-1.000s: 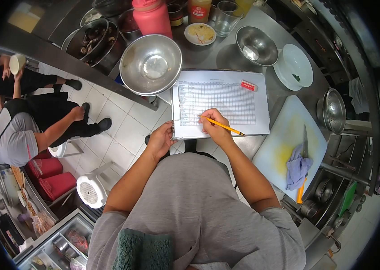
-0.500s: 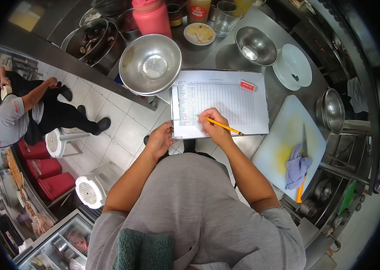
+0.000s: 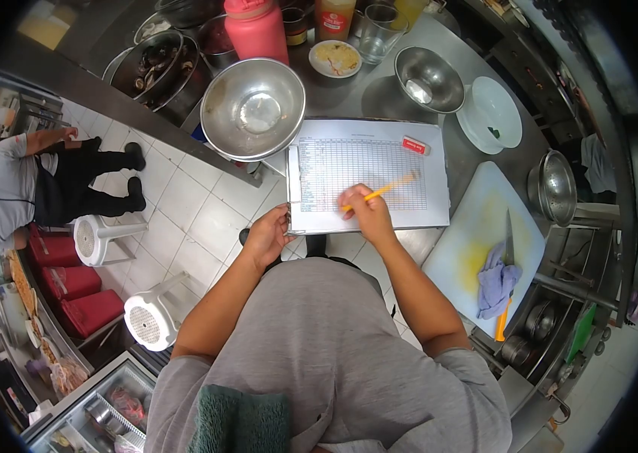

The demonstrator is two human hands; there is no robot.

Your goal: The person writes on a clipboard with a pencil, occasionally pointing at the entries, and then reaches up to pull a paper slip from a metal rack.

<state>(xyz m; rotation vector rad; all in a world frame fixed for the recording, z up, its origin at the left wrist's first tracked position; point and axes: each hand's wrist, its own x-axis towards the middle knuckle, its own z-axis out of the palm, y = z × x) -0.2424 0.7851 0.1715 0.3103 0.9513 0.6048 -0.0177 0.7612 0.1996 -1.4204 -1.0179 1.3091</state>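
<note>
A yellow pencil (image 3: 390, 186) is pinched in my right hand (image 3: 372, 215), over the lower part of a printed grid sheet (image 3: 315, 219). Its far end slants up to the right and is blurred. The sheet lies on a clipboard (image 3: 294, 162) at the counter's front edge. My left hand (image 3: 266, 236) has its fingers closed on the clipboard's lower left corner, with some fingertips hidden. On the sheet's upper right rests a red and white eraser (image 3: 415, 146).
Metal bowls (image 3: 217, 113) (image 3: 440, 64), a pink bottle (image 3: 258, 34) and a glass (image 3: 379, 38) stand behind the clipboard. To the right, a cutting board (image 3: 477, 211) bears a knife (image 3: 509, 234) and a purple cloth (image 3: 497, 283). A co-worker (image 3: 13, 181) stands left, near white stools (image 3: 149, 321).
The pencil has swung round: its far end pointed down to the right and now points up to the right. My left hand stays put. The co-worker has turned and changed stance.
</note>
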